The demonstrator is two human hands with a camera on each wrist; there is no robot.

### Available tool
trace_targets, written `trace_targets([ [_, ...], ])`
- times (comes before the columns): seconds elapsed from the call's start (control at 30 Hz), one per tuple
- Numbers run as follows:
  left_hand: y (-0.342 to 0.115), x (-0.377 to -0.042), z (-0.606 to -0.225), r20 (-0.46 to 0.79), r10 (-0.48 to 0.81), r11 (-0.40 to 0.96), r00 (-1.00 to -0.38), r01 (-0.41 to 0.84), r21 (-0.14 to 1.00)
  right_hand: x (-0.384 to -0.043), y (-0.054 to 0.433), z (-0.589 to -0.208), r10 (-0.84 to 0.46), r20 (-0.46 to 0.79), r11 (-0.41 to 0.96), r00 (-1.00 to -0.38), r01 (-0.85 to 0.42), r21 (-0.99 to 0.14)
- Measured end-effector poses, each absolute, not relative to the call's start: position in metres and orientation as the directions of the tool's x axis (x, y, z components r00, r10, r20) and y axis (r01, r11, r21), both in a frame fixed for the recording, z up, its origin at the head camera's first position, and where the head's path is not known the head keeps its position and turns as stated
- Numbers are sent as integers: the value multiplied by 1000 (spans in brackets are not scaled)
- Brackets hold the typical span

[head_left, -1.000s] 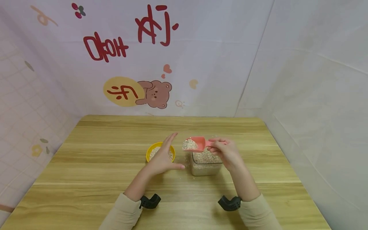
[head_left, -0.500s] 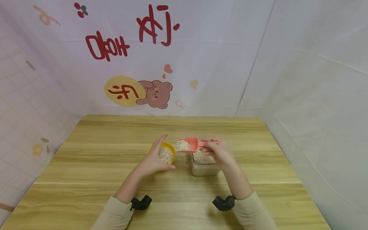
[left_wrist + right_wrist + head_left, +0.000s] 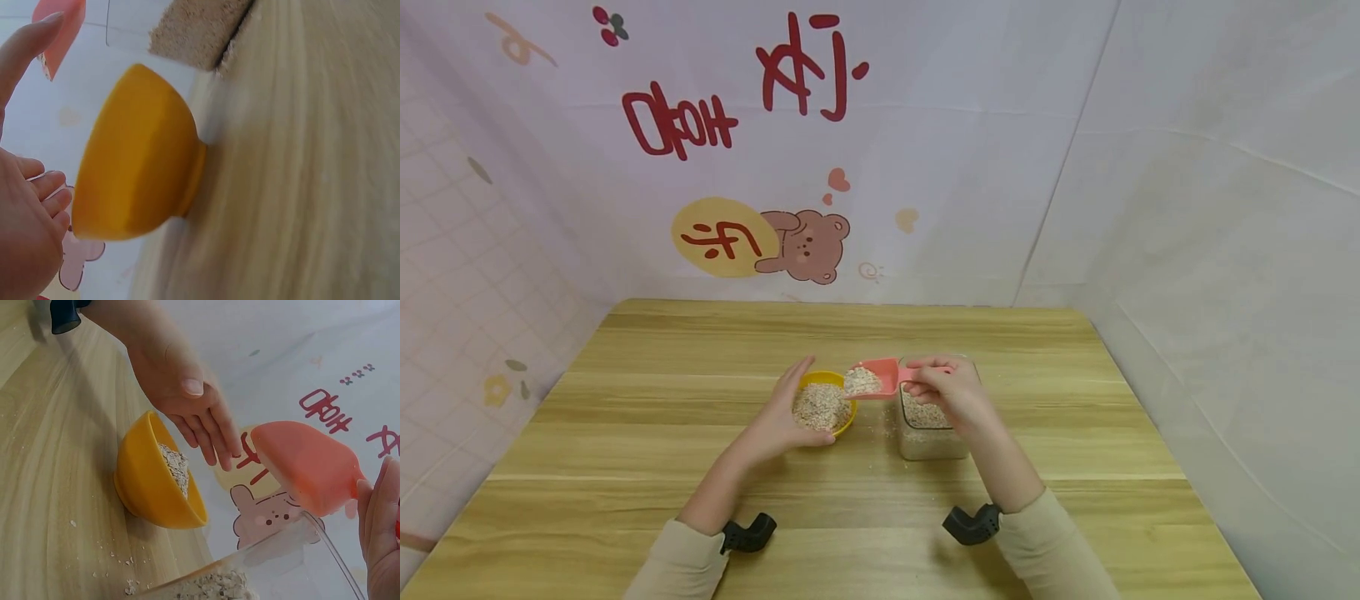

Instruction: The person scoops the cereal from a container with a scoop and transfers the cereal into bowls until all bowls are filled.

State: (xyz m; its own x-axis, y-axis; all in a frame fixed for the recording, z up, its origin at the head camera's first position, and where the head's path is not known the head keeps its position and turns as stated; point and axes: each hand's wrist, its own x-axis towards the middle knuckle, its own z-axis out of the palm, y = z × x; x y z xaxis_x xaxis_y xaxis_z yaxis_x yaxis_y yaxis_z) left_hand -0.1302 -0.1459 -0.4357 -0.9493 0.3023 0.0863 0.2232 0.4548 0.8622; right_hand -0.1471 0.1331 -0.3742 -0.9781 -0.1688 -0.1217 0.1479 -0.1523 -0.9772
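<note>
My right hand (image 3: 951,392) grips the handle of a pink scoop (image 3: 886,379), which carries a heap of oat flakes (image 3: 862,381). The scoop hangs level at the right rim of a yellow bowl (image 3: 847,423) that holds oats. My left hand (image 3: 778,417) is spread at the bowl's left side, thumb apart from the straight fingers. In the right wrist view the left hand (image 3: 181,394) hovers above the bowl's rim, apart from it. Under my right hand stands a clear square container (image 3: 932,446) of oats, partly hidden by that hand.
Loose flakes (image 3: 128,584) lie on the wooden table (image 3: 1075,417) between bowl and container. Printed white cloth (image 3: 962,167) hangs behind the table and along both sides. A black wrist mount (image 3: 748,533) sits on my left forearm, another (image 3: 972,525) on the right.
My right hand has carried the loaded scoop left from over the container to the bowl's edge. My left hand has drawn back left, uncovering the bowl.
</note>
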Motion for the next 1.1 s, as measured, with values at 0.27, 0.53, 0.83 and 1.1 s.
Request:
trace_targets([
  [0.27, -157, -133, -444, 77, 302, 472, -950, 219, 854, -152, 124, -372, -109, -178, -99, -978, 189, -977],
  [0.53, -169, -139, -454, 46, 313, 493, -949, 204, 846, -158, 115, -372, -186, -198, -32, -962, 207, -978],
  [0.83, -173, -145, -460, 25, 335, 476, -942, 192, 858, -165, 104, -374, -220, -218, -35, -951, 231, -972],
  [1.1, -175, -148, -467, 10, 353, 478, -936, 189, 858, -169, 96, -372, -243, -220, -31, -945, 235, -972],
])
